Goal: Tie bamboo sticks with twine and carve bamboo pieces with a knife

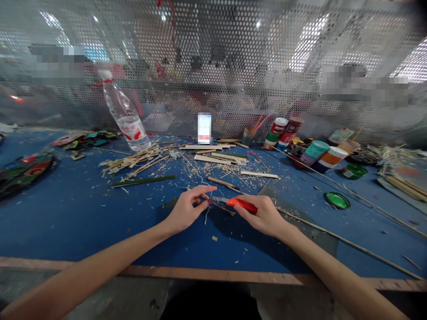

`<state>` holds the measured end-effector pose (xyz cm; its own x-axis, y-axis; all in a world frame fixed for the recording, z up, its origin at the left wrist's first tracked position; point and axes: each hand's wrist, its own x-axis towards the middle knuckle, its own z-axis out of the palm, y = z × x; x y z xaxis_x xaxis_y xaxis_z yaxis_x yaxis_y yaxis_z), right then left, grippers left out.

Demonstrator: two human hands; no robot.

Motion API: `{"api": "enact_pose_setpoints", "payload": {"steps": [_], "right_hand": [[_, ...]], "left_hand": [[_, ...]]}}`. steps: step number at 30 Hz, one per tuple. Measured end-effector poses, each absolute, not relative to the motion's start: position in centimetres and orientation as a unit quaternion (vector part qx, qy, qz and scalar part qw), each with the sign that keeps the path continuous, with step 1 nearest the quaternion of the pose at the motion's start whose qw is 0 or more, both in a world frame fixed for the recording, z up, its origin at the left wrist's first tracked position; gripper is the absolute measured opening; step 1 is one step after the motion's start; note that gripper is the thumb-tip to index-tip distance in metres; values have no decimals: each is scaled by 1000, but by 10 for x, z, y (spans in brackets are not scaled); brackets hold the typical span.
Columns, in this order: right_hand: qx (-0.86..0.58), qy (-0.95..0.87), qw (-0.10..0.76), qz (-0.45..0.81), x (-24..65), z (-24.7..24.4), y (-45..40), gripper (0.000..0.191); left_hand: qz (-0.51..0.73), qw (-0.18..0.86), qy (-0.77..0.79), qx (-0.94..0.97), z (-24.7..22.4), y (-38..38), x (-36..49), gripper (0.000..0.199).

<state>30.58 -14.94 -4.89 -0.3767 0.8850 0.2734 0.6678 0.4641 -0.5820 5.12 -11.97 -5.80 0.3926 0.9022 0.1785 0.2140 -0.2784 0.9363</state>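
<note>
My left hand [188,206] pinches one end of a thin bamboo stick [224,209]. A piece of white string [206,217] hangs down by its fingertips; whether it is tied to the stick I cannot tell. My right hand [267,215] is wrapped round a red-handled knife [243,204]. Its blade [219,201] points left and ends close to the left fingertips. Just beyond the hands lies a short wooden stick [220,182].
Bamboo strips [220,158], shavings and a green strip [143,181] lie further back. A water bottle [128,124] stands at the left. Paint jars [313,153] and a green lid [336,200] are at the right. Long rods [347,240] cross the blue table [100,222]. A phone [204,129] leans against the mesh.
</note>
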Motion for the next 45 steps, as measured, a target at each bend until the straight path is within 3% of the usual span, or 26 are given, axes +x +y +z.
{"api": "enact_pose_setpoints", "payload": {"steps": [22,45], "right_hand": [[-456,-828,277,173,308,-54,-144,29],[-438,-846,270,141,311,-51,-145,27]], "left_hand": [[316,445,374,750,-54,-120,50,36],[342,423,382,747,-54,-122,50,34]]}}
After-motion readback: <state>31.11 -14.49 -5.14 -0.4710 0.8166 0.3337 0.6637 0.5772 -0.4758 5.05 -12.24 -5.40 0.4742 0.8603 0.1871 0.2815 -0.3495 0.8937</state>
